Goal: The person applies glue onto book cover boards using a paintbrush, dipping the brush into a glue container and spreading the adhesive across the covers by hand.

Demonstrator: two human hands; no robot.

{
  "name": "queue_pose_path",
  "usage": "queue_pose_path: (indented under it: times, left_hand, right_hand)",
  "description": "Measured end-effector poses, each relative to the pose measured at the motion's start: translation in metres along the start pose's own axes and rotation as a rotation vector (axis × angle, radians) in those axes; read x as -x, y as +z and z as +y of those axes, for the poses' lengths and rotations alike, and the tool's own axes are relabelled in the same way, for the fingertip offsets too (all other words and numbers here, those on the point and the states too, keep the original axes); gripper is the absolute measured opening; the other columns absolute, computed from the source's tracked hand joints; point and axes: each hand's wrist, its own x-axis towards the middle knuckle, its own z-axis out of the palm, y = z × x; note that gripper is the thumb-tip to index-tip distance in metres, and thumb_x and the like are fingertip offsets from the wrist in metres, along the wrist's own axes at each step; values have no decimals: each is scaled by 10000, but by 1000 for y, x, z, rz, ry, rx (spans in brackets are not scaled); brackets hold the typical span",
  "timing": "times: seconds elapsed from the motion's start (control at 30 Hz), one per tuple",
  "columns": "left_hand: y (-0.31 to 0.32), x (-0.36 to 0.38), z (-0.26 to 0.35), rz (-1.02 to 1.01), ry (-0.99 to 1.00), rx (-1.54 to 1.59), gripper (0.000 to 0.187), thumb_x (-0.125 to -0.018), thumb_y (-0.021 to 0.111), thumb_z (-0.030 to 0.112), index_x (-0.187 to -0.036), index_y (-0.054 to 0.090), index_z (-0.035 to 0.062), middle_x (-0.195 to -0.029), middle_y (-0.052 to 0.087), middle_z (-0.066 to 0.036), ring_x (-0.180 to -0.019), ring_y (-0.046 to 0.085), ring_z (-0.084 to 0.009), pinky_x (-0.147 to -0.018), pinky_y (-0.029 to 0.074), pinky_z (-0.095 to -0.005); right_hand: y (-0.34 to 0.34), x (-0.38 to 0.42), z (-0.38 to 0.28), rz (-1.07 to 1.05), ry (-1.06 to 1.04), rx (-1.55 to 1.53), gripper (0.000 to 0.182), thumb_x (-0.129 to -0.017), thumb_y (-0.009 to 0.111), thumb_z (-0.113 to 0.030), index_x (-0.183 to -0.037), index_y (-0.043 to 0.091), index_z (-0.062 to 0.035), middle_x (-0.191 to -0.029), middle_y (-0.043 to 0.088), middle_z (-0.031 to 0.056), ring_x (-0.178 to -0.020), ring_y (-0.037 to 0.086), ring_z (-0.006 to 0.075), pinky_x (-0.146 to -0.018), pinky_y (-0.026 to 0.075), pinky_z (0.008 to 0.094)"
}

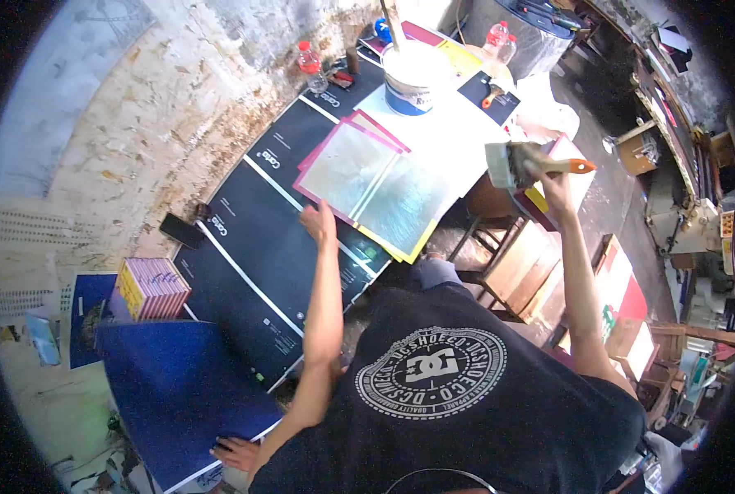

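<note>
My right hand [553, 185], raised beyond the right edge of the table, is closed round a wide paintbrush [573, 166]. Its pale bristles point left; the brown handle ends in orange. My left hand [319, 222] is at the lower left edge of a shiny, wet-looking sheet [359, 169] with pink and yellow margins. Its thumb and fingers look apart, near or touching that edge. More pink-edged sheet shows behind it. A white bucket [410, 86] of pale stuff, with a stick in it, stands at the back.
Black printed boards [256, 247] cover the table. A stack of boxes or books [151, 288] and a dark blue sheet [178, 387] are at left, with another hand [235, 453] on the sheet. A red-capped bottle [310, 64] stands by the wall. A wooden stool [520, 267] is at right.
</note>
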Motion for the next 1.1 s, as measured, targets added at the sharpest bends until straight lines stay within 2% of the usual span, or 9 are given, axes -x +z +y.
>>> queue_pose_path:
  times: [0.03,0.13,0.4,0.53,0.63,0.73,0.87,1.03,1.1]
  left_hand:
    - [-10,13,5,-212,-323,81,229,-797,590,252,-811,652,32,-729,619,-59,-586,557,-155,-461,377,-298]
    - [-23,40,47,-299,-360,109,182,-787,628,216,-849,676,52,-760,653,-23,-639,592,-108,-503,413,-259]
    - [-17,66,75,256,217,-811,356,-767,699,257,-1060,613,74,-1048,632,-141,-1027,591,-302,-866,456,-500]
    - [7,140,121,-501,118,-857,501,-790,646,393,-1183,561,94,-1161,577,-139,-1109,534,-346,-901,389,-593]
    - [32,172,116,-339,143,-943,497,-804,615,410,-1170,565,78,-1180,569,-136,-1114,537,-325,-899,375,-594]
    - [35,178,133,-327,62,-899,498,-811,610,390,-1180,561,58,-1176,570,-139,-1122,538,-313,-888,375,-587]
    - [39,178,146,-306,-4,-946,656,-727,694,449,-1240,552,66,-1174,572,-132,-1145,530,-317,-891,378,-559]
    - [43,171,129,-295,-75,-940,686,-686,739,457,-1246,569,99,-1217,570,-110,-1158,536,-303,-898,392,-558]
    - [44,173,129,-299,-109,-958,678,-692,741,454,-1249,572,107,-1230,568,-105,-1164,537,-298,-903,396,-563]
  right_hand:
    - [14,-10,-4,102,27,-272,326,-852,712,-101,-1135,644,46,-1061,675,106,-967,622,141,-836,507,303]
    - [65,-69,18,300,-44,-635,434,-824,758,-153,-1184,616,43,-1100,668,119,-1020,613,153,-858,504,303]
    - [244,-179,59,-209,-188,-100,343,-784,732,-224,-1015,687,27,-845,707,122,-755,680,203,-716,540,354]
    - [306,-144,34,-675,-544,2,272,-809,704,-326,-909,671,-74,-745,659,163,-706,674,296,-689,529,409]
    - [322,-174,36,-971,-700,367,359,-817,676,-426,-866,646,-72,-755,657,187,-709,664,333,-683,523,448]
    - [339,-264,34,-874,-753,658,436,-822,599,-548,-784,693,-123,-734,669,166,-683,669,339,-660,535,440]
    - [377,-333,29,-629,-782,630,269,-825,666,-432,-907,728,-183,-788,684,145,-745,675,315,-698,523,443]
    - [381,-309,4,-1134,-829,491,437,-795,661,-522,-861,701,-91,-826,687,194,-822,676,380,-761,544,457]
    - [388,-314,-2,-900,-753,704,401,-815,648,-495,-904,714,-109,-840,694,180,-821,682,364,-732,542,441]
